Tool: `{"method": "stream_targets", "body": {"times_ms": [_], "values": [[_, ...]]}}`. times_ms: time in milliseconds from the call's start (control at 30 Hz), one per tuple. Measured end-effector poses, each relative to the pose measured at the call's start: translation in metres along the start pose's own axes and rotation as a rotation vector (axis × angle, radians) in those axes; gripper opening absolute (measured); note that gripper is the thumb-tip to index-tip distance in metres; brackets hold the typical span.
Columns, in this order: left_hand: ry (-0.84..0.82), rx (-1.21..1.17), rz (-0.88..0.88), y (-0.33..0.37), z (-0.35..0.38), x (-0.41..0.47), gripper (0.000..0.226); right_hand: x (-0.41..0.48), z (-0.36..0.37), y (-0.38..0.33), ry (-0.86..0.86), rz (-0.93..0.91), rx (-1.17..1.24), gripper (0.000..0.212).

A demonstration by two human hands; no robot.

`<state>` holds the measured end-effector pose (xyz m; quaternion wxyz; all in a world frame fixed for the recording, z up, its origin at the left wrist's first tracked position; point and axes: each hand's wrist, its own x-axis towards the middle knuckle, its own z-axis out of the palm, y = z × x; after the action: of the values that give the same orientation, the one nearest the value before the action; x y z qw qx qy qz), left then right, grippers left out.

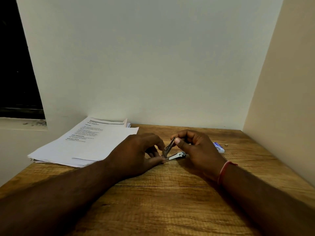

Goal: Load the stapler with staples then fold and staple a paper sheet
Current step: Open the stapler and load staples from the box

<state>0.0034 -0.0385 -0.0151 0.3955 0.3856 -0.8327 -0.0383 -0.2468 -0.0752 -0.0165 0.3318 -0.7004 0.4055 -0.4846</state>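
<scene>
- Head view, far left: a stack of paper sheets (81, 143) lies on the far left part of the wooden table (170, 201), printed side up and just beside the left hand. I judge it is parked there for the folding step, which is not yet begun.
- The left hand (138, 154) rests on the table, thumb and curled fingers pinching the hinge end of the stapler, apparently to pin its base flat so it cannot skid.
- The stapler (170, 153) sits mid-table between the two hands, swung open in a V, with the base on the wood and the top arm tilted up. That opens the channel for loading; whether staples are in it is too small to tell.
- The right hand (199, 150) pinches the tip of the raised arm between thumb and forefinger, holding it open.
- A small blue-and-white box (219, 147), likely the staples, lies on the table just right of that hand, close for a short reach.
</scene>
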Motion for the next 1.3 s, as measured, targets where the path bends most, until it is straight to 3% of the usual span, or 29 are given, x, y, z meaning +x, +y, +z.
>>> {"method": "stream_targets", "body": {"times_ms": [133,300,533,867,1133,1300], "values": [[0.002,0.015,0.028,-0.001,-0.003,0.001,0.040,0.001,0.001,0.000,-0.007,0.000,0.008,0.015],[0.002,0.012,0.006,-0.007,-0.004,0.002,0.024,0.003,0.000,0.001,0.019,0.051,-0.005,0.016],[-0.010,0.000,-0.053,-0.011,-0.004,0.000,0.030,0.003,0.002,-0.003,0.038,0.174,-0.031,0.019],[-0.070,-0.048,-0.131,-0.006,-0.004,-0.001,0.034,0.003,0.000,-0.003,-0.001,0.242,-0.230,0.024],[-0.069,-0.043,-0.130,-0.002,-0.004,0.000,0.036,-0.001,-0.001,-0.008,-0.068,0.257,-0.187,0.030],[-0.071,-0.058,-0.116,-0.001,-0.005,-0.001,0.035,-0.003,-0.003,-0.012,-0.131,0.286,-0.116,0.023]]}}
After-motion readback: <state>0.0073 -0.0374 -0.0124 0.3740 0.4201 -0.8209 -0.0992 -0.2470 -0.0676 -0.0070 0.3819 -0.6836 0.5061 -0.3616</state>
